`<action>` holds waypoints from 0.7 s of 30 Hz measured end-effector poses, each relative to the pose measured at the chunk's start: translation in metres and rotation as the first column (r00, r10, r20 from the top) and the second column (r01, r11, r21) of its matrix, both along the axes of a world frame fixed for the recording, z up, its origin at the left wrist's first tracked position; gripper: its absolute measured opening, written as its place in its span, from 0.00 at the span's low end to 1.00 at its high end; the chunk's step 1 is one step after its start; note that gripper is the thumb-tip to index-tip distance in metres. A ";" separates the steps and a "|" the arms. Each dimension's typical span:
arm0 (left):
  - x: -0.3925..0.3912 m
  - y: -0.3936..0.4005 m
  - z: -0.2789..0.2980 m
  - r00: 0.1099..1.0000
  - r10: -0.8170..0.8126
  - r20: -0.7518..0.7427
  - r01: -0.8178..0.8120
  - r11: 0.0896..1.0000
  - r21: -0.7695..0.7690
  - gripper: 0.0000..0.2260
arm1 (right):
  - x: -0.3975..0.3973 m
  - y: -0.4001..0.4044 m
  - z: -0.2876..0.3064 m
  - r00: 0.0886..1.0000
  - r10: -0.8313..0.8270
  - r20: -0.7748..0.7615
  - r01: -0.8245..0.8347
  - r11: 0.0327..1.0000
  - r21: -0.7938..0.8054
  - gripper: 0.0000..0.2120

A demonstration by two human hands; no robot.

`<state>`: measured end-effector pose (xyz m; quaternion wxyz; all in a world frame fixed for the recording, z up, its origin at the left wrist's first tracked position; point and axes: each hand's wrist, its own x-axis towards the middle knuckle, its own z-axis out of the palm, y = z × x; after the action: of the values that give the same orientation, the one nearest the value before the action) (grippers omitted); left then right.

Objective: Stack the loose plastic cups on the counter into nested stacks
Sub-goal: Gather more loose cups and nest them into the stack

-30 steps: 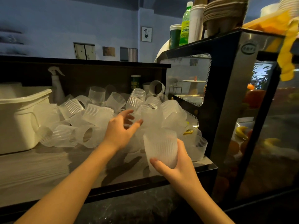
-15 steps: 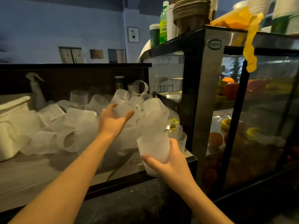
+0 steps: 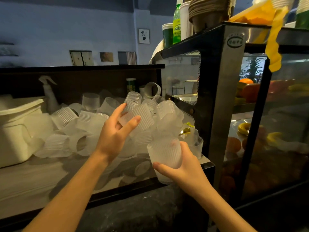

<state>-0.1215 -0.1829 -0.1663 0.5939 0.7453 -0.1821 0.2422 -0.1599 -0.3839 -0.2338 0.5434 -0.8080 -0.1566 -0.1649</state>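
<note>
Head view: both bare forearms reach in from below toward a heap of frosted ribbed cups.
Left hand (image 3: 115, 133): fingers spread and lightly curved, thumb apart from the forefinger, raised in front of the heap; its fingertips (image 3: 137, 118) lie at the base of a tilted cup (image 3: 141, 118). Whether they already touch it I cannot tell; nothing is enclosed in the hand.
Right hand (image 3: 182, 166): thumb and fingers curled round a held stack (image 3: 164, 156) of nested cups, mouth upward, a second rim showing below the palm. It is held just in front of the bench edge, right of the left hand.
Cup pile (image 3: 87, 124): loose cups lie on their sides and upside down across the bench (image 3: 30, 180), heaped highest toward the right, against the display case (image 3: 222, 91).
White tub (image 3: 15, 131): sits on the bench at the left end, touching the pile.
Spray bottle (image 3: 49, 94): stands behind the tub, by the dark back panel.
Display case: glass front, fruit on its shelves; a green bottle (image 3: 176, 22) and stacked paper cups stand on its top.
Change from half a second ago: the left hand has risen and opened wider, now level with the tilted cup near the top of the heap; the right hand holds the stack as before, in much the same place.
</note>
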 end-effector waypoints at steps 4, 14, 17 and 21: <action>-0.010 -0.008 -0.004 0.998 -0.031 0.048 0.025 0.991 0.130 0.36 | -0.006 0.000 0.007 0.999 0.027 0.033 -0.025 0.999 -0.041 0.33; -0.023 -0.015 -0.013 0.980 -0.127 0.152 0.066 0.933 0.353 0.29 | -0.012 0.002 0.009 0.996 0.070 0.048 -0.069 0.997 -0.036 0.34; -0.027 -0.016 -0.007 0.972 -0.140 0.191 0.040 0.893 0.449 0.30 | -0.011 0.001 0.009 0.997 0.048 0.066 -0.046 0.998 -0.040 0.34; -0.028 -0.020 -0.007 0.968 -0.151 0.200 0.021 0.844 0.535 0.32 | -0.014 -0.002 0.007 0.993 0.112 0.042 -0.113 0.994 0.011 0.34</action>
<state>-0.1492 -0.2032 -0.1731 0.3504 0.8370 -0.3439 0.2416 -0.1744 -0.3857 -0.2266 0.5539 -0.7907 -0.2121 -0.1518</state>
